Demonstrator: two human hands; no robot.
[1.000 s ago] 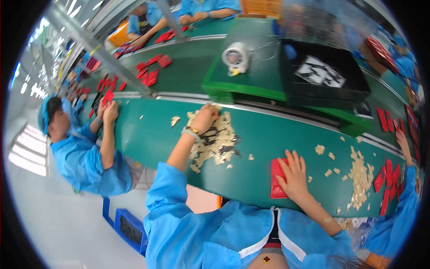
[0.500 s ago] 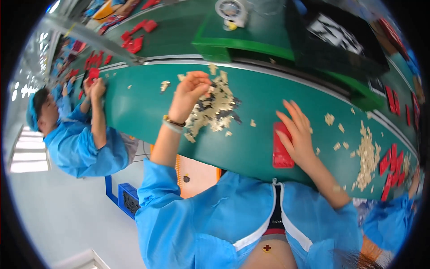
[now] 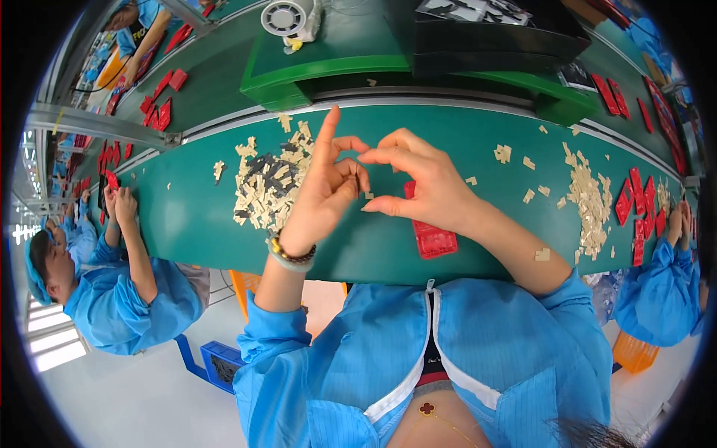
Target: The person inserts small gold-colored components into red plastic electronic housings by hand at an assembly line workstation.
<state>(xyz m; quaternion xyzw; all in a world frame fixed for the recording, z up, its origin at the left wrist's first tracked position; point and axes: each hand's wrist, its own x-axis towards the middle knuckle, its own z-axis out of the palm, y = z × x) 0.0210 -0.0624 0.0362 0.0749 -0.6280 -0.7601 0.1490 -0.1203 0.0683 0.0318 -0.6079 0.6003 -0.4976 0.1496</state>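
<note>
Taking the middle of the view as the dial's centre, a seated co-worker (image 3: 131, 291) in blue was at about half past eight, both hands raised around a red item (image 3: 112, 180). A blue bin (image 3: 224, 364) stood at half past seven. On the green surface (image 3: 194, 201), a loose pile of pale and dark pieces (image 3: 261, 198) lay at ten o'clock, below a white fan (image 3: 284, 19) at eleven. Just right of the pile, the left hand (image 3: 321, 190) hung at eleven, index finger straight up and the others curled; whether they gripped a piece, I could not tell. The right hand (image 3: 429, 187), at two o'clock, curved toward it with thumb and fingers apart, released. Partly hidden beneath that hand, a red case (image 3: 435, 245) lay on the surface at three o'clock. A pale piece (image 3: 542, 254) clung to the right forearm. Farther out at three came a heap of pale pieces (image 3: 590, 205), then several red cases (image 3: 637, 190), with another co-worker (image 3: 646, 291) just below them.
</note>
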